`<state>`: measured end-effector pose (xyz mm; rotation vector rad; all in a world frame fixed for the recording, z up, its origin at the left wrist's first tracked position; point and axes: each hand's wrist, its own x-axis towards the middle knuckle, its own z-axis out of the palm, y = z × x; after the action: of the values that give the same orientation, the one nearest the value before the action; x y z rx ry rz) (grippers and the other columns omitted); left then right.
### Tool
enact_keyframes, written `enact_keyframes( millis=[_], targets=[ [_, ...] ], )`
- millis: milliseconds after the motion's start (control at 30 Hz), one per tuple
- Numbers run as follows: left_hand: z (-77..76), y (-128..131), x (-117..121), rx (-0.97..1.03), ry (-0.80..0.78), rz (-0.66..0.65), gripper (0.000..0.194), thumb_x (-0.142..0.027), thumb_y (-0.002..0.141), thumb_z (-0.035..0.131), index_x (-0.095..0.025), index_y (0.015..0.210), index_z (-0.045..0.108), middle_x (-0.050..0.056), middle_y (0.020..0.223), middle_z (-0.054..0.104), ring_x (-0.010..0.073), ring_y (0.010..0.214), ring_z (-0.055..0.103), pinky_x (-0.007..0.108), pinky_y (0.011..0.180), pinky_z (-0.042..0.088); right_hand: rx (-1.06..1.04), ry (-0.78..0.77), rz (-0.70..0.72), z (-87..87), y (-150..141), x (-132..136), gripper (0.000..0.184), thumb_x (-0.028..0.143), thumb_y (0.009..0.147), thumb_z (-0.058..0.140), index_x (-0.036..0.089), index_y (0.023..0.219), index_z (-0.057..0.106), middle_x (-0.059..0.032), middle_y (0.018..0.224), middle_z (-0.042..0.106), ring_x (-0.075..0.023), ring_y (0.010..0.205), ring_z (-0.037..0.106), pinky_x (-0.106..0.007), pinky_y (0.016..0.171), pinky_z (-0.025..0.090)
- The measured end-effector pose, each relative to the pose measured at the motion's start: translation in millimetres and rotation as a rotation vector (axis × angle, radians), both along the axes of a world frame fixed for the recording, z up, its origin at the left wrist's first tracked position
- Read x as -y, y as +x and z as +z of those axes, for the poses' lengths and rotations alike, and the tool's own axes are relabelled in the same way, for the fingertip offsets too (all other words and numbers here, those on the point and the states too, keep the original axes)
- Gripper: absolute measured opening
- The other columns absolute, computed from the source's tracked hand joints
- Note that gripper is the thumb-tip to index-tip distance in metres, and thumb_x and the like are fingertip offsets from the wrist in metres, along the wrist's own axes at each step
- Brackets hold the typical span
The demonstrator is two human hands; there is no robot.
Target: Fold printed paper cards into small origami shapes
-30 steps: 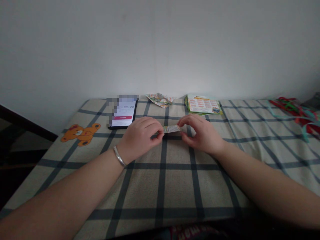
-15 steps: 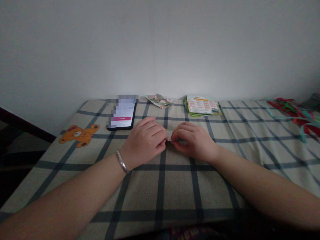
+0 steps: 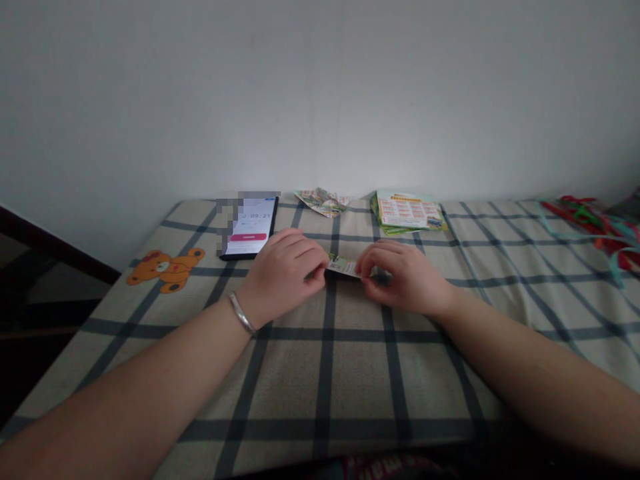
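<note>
Both of my hands rest on a checked cloth in front of me. My left hand, with a silver bangle at the wrist, is curled and pinches the left end of a small folded strip of printed paper. My right hand pinches the strip's right end, fingers pressed together. The strip lies low over the cloth between the two hands.
A lit phone lies at the back left. A crumpled printed paper piece and a stack of printed leaflets sit by the wall. Red and green ribbons lie far right. An orange bear print marks the cloth.
The hands closed together over the strip half a second ago and have now drawn slightly apart, so more of the paper shows between them.
</note>
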<state>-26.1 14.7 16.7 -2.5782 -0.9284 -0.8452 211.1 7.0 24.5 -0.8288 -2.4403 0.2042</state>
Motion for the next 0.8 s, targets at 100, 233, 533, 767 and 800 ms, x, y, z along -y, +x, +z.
enact_keyframes(
  millis=[100,233,533,767,800],
  targets=[
    [0.1,-2.4,-2.0,-0.002,-0.028,0.032,0.009,-0.014,0.081,0.052,-0.017,0.077,0.06,0.002,0.079,0.066,0.019,0.079,0.06,0.038,0.087,0.048,-0.007,-0.001,0.017,1.7,4.7,-2.2,0.009,0.011,0.075,0.057,0.019,0.079,0.054,-0.0049,0.085,0.067,-0.0178,0.082,0.061,-0.03,0.074,0.047],
    [0.2,-5.1,-4.5,-0.035,-0.064,0.062,0.008,-0.014,0.08,0.052,-0.017,0.078,0.06,0.003,0.081,0.066,0.0211,0.079,0.06,0.035,0.074,0.048,0.057,-0.031,0.027,4.0,10.2,-5.1,0.011,0.011,0.073,0.057,0.02,0.078,0.054,-0.0046,0.086,0.066,-0.0177,0.083,0.061,-0.03,0.075,0.046],
    [-1.8,-5.3,-5.2,-0.095,-0.151,0.055,0.009,-0.012,0.079,0.051,-0.017,0.077,0.057,0.002,0.078,0.062,0.0193,0.077,0.057,0.032,0.07,0.046,0.212,-0.106,0.029,1.5,13.8,-6.8,0.009,0.015,0.074,0.055,0.019,0.082,0.058,-0.003,0.087,0.066,-0.0153,0.077,0.059,-0.027,0.066,0.041],
    [-3.9,-2.3,-0.8,-0.126,-0.242,-0.036,0.012,-0.026,0.087,0.058,-0.017,0.093,0.063,0.005,0.097,0.065,0.0211,0.092,0.06,0.035,0.08,0.049,0.251,-0.069,-0.014,0.3,7.9,-2.9,0.013,0.018,0.076,0.053,0.017,0.087,0.061,-0.0029,0.082,0.065,-0.0153,0.074,0.058,-0.027,0.065,0.04],
    [-4.6,-1.7,-0.4,-0.157,-0.234,-0.047,0.012,-0.028,0.087,0.059,-0.019,0.094,0.064,0.004,0.097,0.065,0.0213,0.093,0.06,0.035,0.08,0.049,0.254,-0.068,-0.009,-0.3,7.0,-2.4,0.015,0.018,0.077,0.053,0.017,0.089,0.061,-0.0035,0.084,0.065,-0.0158,0.076,0.059,-0.027,0.066,0.041]
  ],
)
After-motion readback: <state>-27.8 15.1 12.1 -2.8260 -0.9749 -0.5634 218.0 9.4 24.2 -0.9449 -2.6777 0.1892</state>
